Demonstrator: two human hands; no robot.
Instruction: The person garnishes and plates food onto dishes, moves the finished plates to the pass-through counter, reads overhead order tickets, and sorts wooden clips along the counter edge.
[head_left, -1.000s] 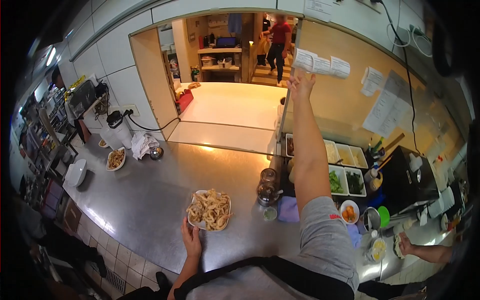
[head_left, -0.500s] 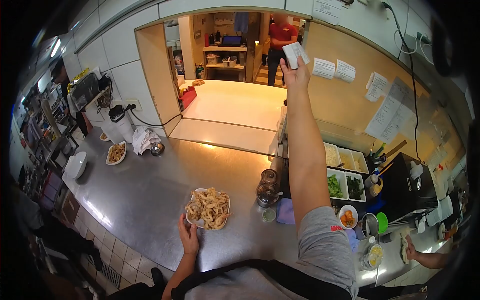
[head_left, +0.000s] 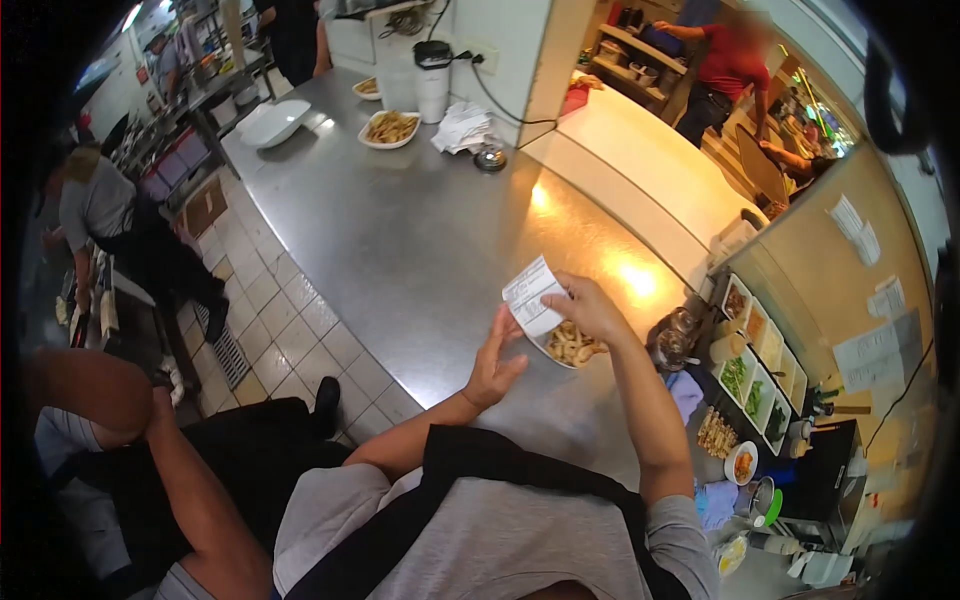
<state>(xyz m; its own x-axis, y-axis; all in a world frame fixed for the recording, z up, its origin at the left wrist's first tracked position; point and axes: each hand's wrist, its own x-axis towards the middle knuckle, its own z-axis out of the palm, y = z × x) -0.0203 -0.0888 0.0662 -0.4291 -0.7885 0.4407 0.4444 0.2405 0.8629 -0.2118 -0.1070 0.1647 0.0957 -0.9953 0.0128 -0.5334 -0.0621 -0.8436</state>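
Note:
A printed paper slip (head_left: 532, 296) is pinched in my right hand (head_left: 590, 308), held over the far left part of a white bowl of fried food pieces (head_left: 574, 345). The slip and hand hide much of that bowl. My left hand (head_left: 492, 362) is just left of the bowl with its fingers stretched out. Its fingertips come up to the slip's lower edge; whether they touch it I cannot tell. Both hands are above the steel counter (head_left: 400, 230).
At the far end are a white bowl (head_left: 275, 124), a plate of fried food (head_left: 389, 128), a crumpled cloth (head_left: 463, 128) and a call bell (head_left: 490, 158). Jars (head_left: 672, 340) and topping trays (head_left: 745, 385) line the right. A co-worker (head_left: 120, 215) stands left; another person's arm (head_left: 195, 470) is close by.
My right hand has come down from the wall with the slip to above the bowl. My left hand has left the bowl's side and risen towards the slip. The view has turned left.

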